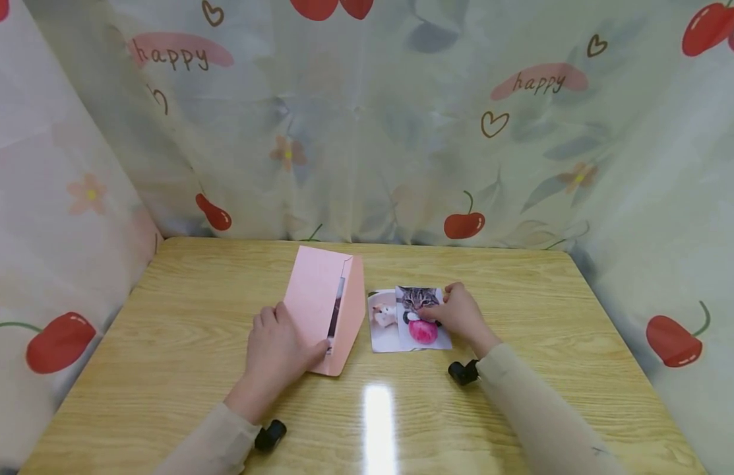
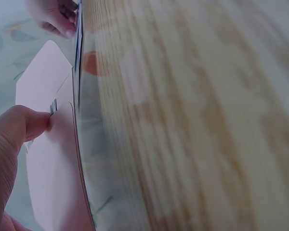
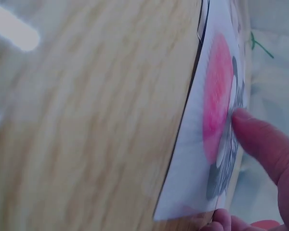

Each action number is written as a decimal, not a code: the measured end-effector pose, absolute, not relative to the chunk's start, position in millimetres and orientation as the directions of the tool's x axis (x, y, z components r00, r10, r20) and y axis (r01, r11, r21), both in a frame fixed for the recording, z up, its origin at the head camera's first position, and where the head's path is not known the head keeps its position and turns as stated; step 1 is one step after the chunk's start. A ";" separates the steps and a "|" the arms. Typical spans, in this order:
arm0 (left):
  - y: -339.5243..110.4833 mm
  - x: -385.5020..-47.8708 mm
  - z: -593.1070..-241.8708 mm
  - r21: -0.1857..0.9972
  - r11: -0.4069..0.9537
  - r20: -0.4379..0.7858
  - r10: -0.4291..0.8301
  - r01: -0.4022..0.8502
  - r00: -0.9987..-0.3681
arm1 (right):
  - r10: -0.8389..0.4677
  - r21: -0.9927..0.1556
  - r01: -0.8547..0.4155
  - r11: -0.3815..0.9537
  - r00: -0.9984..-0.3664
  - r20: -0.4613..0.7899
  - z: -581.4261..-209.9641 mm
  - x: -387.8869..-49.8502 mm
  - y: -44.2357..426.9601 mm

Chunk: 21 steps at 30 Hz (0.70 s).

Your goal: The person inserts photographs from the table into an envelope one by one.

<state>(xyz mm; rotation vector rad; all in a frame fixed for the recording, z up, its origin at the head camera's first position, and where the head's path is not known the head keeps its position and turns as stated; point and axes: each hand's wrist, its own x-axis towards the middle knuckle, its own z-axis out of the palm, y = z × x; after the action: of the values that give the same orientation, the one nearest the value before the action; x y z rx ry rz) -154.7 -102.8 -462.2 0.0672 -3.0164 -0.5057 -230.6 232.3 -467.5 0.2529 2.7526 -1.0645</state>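
A pink envelope (image 1: 316, 277) lies on the left half of the table with its flap (image 1: 351, 310) unfolded to the right. A dark printed strip shows in its slot. My left hand (image 1: 277, 346) grips the envelope, the thumb (image 2: 36, 124) resting at the slot. To its right, a photo of a tabby cat with a pink ball (image 1: 424, 332) overlaps a photo of a white cat (image 1: 383, 320). With thumb on top and fingers at the right edge, my right hand (image 1: 461, 315) pinches the tabby cat photo (image 3: 216, 96). Whatever lies beneath these photos is mostly hidden.
The wood-grain table (image 1: 188, 316) reaches back to a printed curtain (image 1: 355, 132), which also hangs at both sides. Small black devices sit at the left wrist (image 1: 270, 435) and the right wrist (image 1: 463, 373).
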 end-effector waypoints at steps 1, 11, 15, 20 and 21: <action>-102.5 -154.9 -462.5 0.325 0.945 0.074 -0.057 -0.030 -0.996 | 0.100 -0.637 0.225 0.737 -0.969 -0.226 -467.8 -230.7 231.3; -102.5 -154.5 -464.5 0.328 0.944 0.100 -0.058 -0.022 -0.993 | 0.121 -0.595 0.258 0.761 -0.958 -0.260 -465.5 -230.9 228.0; -103.2 -154.5 -464.6 0.332 0.943 0.098 -0.058 -0.022 -0.994 | 0.120 -0.599 0.262 0.756 -0.956 -0.266 -464.0 -230.8 227.4; -102.5 -154.5 -463.6 0.335 0.942 0.086 -0.060 -0.028 -0.995 | 0.128 -0.605 0.274 0.748 -0.953 -0.273 -461.6 -230.8 226.5; -102.3 -154.4 -463.2 0.337 0.941 0.083 -0.061 -0.029 -0.995 | 0.131 -0.606 0.276 0.746 -0.953 -0.272 -461.3 -230.8 226.3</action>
<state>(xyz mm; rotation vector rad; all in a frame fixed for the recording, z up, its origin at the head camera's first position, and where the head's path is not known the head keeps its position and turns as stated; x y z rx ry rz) -154.4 -102.3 -463.2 0.0699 -3.0044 -0.5189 -230.8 226.3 -461.3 0.3226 2.7335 -0.9979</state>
